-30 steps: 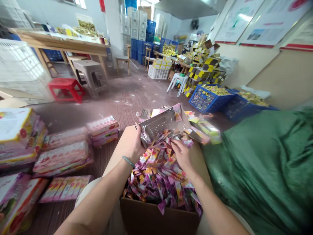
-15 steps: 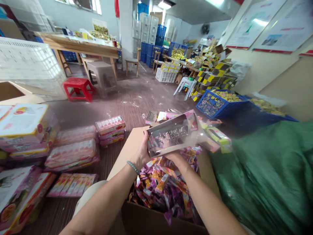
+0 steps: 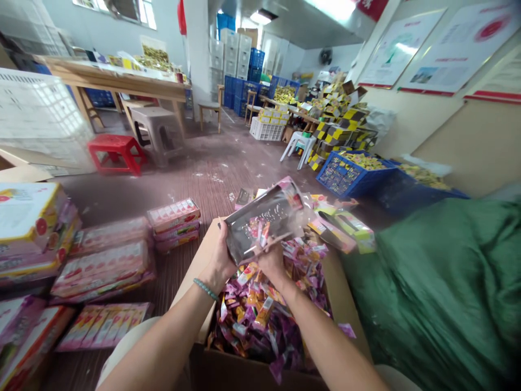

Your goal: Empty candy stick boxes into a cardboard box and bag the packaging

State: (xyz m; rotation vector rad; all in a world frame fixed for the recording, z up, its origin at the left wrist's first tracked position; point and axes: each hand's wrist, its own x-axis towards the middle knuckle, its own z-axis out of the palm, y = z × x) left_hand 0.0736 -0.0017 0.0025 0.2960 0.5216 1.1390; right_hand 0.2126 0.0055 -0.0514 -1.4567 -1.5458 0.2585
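Note:
My left hand [image 3: 220,258], with a bead bracelet at the wrist, is closed on the left end of an open cardboard box [image 3: 280,214]. The box is grey inside, pink at its far end, and tilted up to the right. My right hand [image 3: 272,260] is at the box's near edge, its fingers closed round several small wrapped packets [image 3: 260,229]. Below both hands stands a large carton [image 3: 344,293] full of loose purple and orange packets [image 3: 260,315]. Parts of my right fingers are blurred.
Packed pink boxes [image 3: 101,266] lie in stacks on the floor at left. Flattened, colourful boxes [image 3: 345,228] lie beyond the carton. A green cloth sack [image 3: 431,282] bulges at right. Farther off are blue crates [image 3: 350,171], a red stool [image 3: 116,152] and a table [image 3: 114,79].
My right hand has drawn back from inside the box to its near edge, and packets now show in its fingers. The box has shifted left and tilts more steeply. The view has turned slightly right.

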